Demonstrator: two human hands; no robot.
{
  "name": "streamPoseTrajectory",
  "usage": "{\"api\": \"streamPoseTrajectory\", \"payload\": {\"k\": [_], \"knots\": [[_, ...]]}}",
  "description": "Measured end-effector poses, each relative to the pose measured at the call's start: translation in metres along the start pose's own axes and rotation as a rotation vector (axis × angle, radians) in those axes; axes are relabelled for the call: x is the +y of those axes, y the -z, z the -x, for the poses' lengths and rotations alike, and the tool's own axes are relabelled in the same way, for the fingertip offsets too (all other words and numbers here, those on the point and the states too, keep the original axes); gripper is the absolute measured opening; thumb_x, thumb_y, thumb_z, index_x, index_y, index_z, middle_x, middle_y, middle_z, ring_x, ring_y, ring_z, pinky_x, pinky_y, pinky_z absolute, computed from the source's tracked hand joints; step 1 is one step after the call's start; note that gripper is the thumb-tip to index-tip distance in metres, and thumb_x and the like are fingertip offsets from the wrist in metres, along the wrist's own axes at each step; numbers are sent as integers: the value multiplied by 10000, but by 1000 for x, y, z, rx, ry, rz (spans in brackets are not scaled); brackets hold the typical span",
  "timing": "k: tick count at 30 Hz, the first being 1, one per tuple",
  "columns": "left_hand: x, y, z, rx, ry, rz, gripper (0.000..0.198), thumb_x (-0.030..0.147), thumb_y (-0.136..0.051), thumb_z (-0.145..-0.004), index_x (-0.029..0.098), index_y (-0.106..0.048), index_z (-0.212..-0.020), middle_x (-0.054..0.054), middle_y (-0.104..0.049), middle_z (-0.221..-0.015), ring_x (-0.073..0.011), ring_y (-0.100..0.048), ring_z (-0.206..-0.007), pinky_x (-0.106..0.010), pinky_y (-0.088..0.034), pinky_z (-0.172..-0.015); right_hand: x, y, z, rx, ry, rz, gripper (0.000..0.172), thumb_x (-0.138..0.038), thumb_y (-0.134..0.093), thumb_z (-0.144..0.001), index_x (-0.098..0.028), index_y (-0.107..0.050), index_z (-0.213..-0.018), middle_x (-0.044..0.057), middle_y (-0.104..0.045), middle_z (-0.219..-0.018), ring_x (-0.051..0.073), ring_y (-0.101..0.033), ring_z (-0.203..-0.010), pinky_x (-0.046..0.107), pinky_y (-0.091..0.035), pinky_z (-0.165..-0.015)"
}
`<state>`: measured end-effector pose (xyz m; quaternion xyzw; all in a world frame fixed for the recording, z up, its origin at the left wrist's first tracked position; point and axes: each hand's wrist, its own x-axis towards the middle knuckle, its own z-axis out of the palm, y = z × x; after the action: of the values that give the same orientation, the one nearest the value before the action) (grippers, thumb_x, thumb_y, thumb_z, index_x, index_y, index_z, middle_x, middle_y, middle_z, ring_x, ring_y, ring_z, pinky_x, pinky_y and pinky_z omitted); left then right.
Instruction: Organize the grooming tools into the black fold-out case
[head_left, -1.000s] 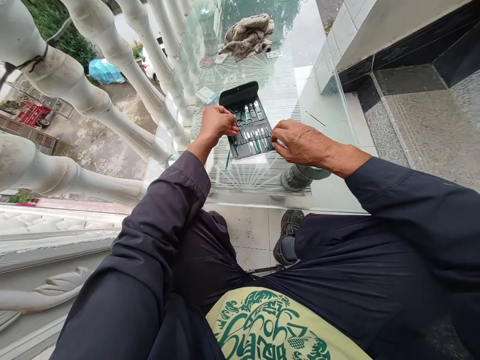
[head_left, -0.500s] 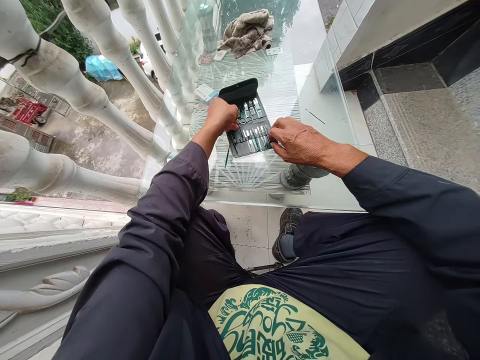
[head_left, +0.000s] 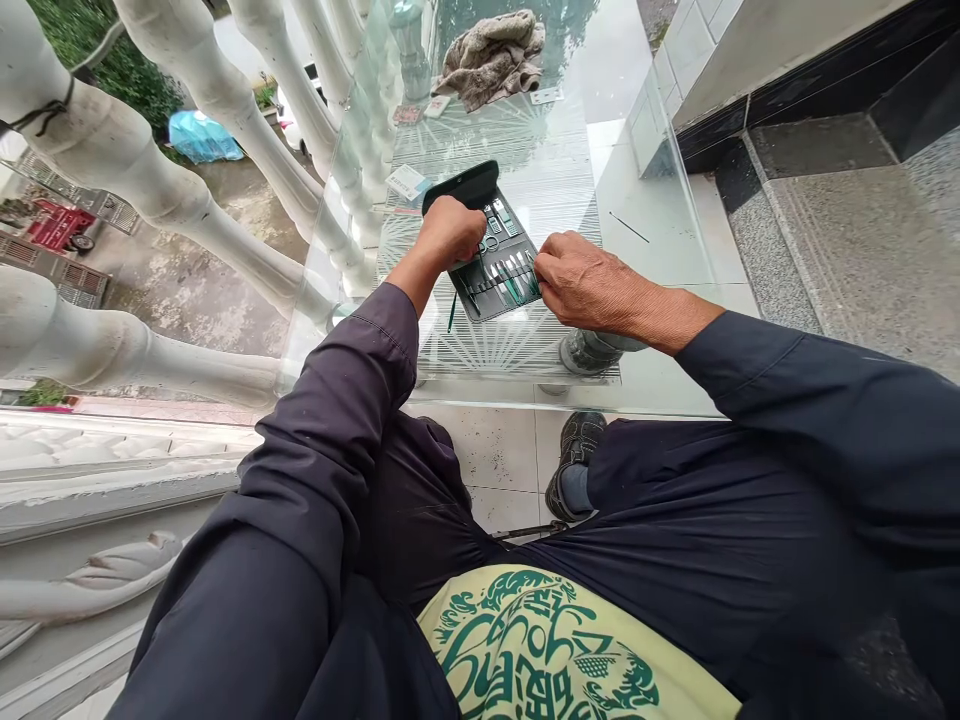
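A black manicure case (head_left: 495, 303) lies unfolded on the glass table (head_left: 652, 385), its lid flap (head_left: 463, 180) raised at the far side. Nail clippers (head_left: 501, 212) sit in its upper row and several slim green-handled tools (head_left: 513, 280) in the lower row. My left hand (head_left: 452, 232) is closed in a pinch over the case's left half, beside small scissors (head_left: 489, 243); its fingertips hide what they hold. With thumb and fingers together, my right hand (head_left: 585, 282) grips the case's right edge. A thin green tool (head_left: 451, 312) sticks out at the case's left side.
A crumpled brown cloth (head_left: 491, 58) lies at the table's far end. A white-and-blue card (head_left: 409, 182) is beyond the case, and a thin dark stick (head_left: 628, 227) lies to the right. White balusters (head_left: 225, 220) line the left side; stone steps (head_left: 840, 230) stand at right.
The case has shifted and turned slightly on the table, its lid moving left. My left hand has moved a little right over it; my right hand stays at its right edge.
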<state>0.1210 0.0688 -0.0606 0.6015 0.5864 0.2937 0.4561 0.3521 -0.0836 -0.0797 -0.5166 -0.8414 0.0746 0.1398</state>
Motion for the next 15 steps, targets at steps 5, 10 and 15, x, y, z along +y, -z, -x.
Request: {"api": "streamPoseTrajectory", "payload": {"k": [5,10,15], "knots": [[-7,2,3,5,-24,13,342,141,-971,-856,228,-640,-865,-124,-781,-937,-494,-873,-1271,-523,-694,-1032,-16,9,10,49,32,31,386,-463,-730,-1181,-235,-832,-1476,278,-754,-1525,556,-641,-1440,705,-594,-1197],[0,6,11,2,73,-128,253,129,-906,-932,195,-671,-868,-133,-758,-951,-475,-879,-1222,-521,-657,-1031,-18,-7,2,100,237,45,421,-447,-802,-1192,-237,-842,-1554,252,-773,-1568,522,-653,-1467,706,-608,-1217],[20,8,28,-18,144,-416,192,223,-846,-1001,200,-726,-853,-134,-750,-801,-402,-857,-1092,-462,-623,-1009,0,-34,-14,137,535,45,326,-291,-628,-1296,-214,-915,-1431,200,-821,-1374,412,-726,-1282,647,-668,-1106]]}}
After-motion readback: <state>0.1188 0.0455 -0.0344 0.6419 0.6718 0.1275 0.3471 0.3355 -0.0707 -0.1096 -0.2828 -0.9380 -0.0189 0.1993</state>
